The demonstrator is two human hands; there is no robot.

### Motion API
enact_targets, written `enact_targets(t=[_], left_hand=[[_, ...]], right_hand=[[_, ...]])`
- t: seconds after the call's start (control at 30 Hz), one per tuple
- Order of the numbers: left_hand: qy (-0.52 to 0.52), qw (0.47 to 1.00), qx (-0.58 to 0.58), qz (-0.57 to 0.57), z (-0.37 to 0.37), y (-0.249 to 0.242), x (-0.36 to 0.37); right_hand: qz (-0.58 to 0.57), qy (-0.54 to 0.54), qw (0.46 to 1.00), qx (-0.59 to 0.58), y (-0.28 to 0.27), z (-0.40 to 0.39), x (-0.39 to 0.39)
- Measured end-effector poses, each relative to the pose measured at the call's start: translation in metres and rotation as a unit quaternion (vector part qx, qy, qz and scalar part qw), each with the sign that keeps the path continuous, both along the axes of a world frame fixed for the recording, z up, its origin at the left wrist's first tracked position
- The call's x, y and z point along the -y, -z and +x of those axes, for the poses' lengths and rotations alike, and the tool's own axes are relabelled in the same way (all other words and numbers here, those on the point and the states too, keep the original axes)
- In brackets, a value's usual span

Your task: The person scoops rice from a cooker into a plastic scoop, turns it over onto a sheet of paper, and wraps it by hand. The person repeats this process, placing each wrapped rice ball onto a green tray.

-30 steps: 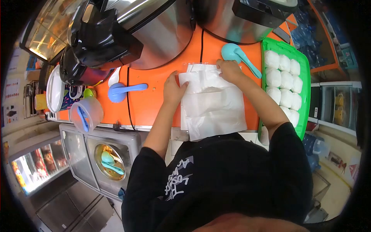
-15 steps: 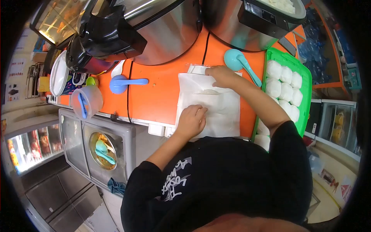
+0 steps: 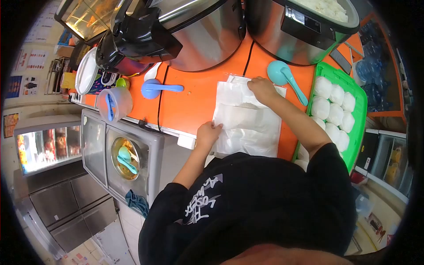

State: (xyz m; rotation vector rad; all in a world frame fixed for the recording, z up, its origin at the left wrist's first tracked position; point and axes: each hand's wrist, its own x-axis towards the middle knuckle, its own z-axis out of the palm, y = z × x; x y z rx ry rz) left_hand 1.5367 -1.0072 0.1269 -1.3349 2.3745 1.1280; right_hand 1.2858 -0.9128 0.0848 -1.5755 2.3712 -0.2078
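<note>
A stack of white wrapping paper sheets (image 3: 248,126) lies on the orange counter in front of me, with a raised fold across its middle. At its left edge my left hand (image 3: 208,135) is closed, thumb and finger pinching the paper. My right hand (image 3: 263,90) is at the far edge, its fingers curled down on the top sheet; the fingertips are partly hidden. Just beyond it rests a teal rice scoop (image 3: 286,79). To the right, a green tray (image 3: 358,104) holds several white wrapped bundles (image 3: 335,114).
A large rice cooker (image 3: 207,39) stands at the back; another cooker (image 3: 269,33) to its right shows white rice. Left on the counter are a blue scoop (image 3: 161,88) and a clear tub (image 3: 121,104). A metal bowl (image 3: 136,165) with a teal scoop sits on a grey-framed freezer (image 3: 154,152).
My left hand has moved from the middle of the paper to its left edge and pinches it there. My right hand stays at the far edge. The camera view has shifted slightly.
</note>
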Motion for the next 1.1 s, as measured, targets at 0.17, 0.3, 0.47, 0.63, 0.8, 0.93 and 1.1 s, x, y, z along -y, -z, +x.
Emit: enact_targets(t=[0.17, 0.3, 0.47, 0.63, 0.8, 0.93, 1.1], left_hand=[[0.119, 0.992, 0.038, -0.016, -0.001, 0.014, 0.019], [0.099, 0.987, -0.115, -0.061, -0.063, 0.007, 0.039], [0.059, 0.958, -0.280, -0.016, -0.091, 0.031, 0.037], [0.363, 0.857, -0.323, -0.171, -0.031, 0.017, -0.014], [0.417, 0.824, -0.266, -0.278, -0.036, 0.019, -0.025], [0.480, 0.863, -0.148, -0.050, -0.034, 0.036, -0.006], [0.125, 0.907, -0.330, -0.231, -0.010, 0.034, 0.049]], right_hand=[[-0.062, 0.004, 0.998, 0.017, -0.027, 0.012, -0.011], [-0.093, 0.020, 0.989, 0.114, -0.031, 0.012, 0.000], [-0.023, -0.081, 0.982, 0.168, -0.067, 0.001, 0.024], [0.159, -0.189, 0.923, 0.296, -0.040, -0.023, 0.017], [0.116, -0.208, 0.955, 0.174, -0.021, 0.008, 0.011], [-0.090, -0.021, 0.991, 0.098, -0.015, 0.107, -0.049], [-0.150, 0.016, 0.988, -0.015, -0.009, 0.117, -0.056]])
